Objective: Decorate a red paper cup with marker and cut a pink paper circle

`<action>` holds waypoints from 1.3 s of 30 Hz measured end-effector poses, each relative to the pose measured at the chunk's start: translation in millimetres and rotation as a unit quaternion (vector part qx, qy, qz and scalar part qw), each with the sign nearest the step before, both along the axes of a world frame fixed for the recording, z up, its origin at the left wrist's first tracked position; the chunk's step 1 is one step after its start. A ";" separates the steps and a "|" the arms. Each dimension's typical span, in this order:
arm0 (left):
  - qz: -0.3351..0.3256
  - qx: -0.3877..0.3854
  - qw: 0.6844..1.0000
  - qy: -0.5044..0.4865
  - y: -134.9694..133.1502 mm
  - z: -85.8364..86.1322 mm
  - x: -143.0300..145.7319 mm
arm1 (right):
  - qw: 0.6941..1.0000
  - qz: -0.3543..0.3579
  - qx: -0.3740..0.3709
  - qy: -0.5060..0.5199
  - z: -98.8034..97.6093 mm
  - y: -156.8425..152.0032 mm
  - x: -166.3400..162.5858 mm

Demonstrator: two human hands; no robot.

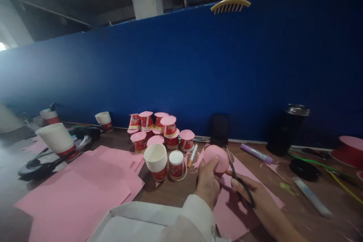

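My left hand (208,182) is closed round a paper cup capped with a pink paper disc (216,159), held just above the table. My right hand (251,193) grips black-handled scissors (236,176), their blades pointing up at the disc's right edge. Pink paper sheets (85,185) lie under and to the left of my hands. A white sleeve covers my left forearm.
A cluster of several red cups with pink tops (159,128) stands behind two white-topped cups (155,160). More cups (56,138) sit far left. A black tumbler (286,128), purple marker (256,154), glue stick (312,197) and blue partition (227,64) lie right and behind.
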State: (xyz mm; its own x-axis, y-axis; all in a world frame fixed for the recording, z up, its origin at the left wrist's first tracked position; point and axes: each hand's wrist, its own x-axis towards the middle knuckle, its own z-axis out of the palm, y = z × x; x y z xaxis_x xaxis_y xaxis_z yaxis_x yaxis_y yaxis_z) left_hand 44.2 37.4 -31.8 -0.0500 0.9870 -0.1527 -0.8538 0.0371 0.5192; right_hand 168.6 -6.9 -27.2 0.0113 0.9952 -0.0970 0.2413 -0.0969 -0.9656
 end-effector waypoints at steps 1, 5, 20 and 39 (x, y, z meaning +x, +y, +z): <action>-0.001 0.004 1.000 0.002 -0.1 0.4 -0.2 | 1.000 -0.008 -0.001 -0.001 0.3 -0.4 -0.3; -0.001 0.002 1.000 0.014 0.4 1.4 -0.2 | 1.000 -0.023 0.010 -0.019 2.2 -1.0 -1.0; 0.002 -0.003 1.000 0.020 2.1 1.2 0.5 | 0.999 -0.007 -0.003 -0.053 7.6 1.4 1.4; 0.000 0.010 0.999 0.033 3.8 0.8 0.7 | 0.997 -0.018 0.008 -0.078 7.5 2.3 2.8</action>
State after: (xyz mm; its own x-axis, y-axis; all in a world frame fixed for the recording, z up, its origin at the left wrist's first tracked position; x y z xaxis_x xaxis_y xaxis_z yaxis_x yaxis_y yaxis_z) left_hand 44.9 41.2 -31.0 -0.0589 0.9898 -0.1298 -0.8171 0.0269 0.5758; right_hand 171.3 -4.6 -19.7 0.0599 0.9953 -0.0757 0.3858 -0.0930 -0.9179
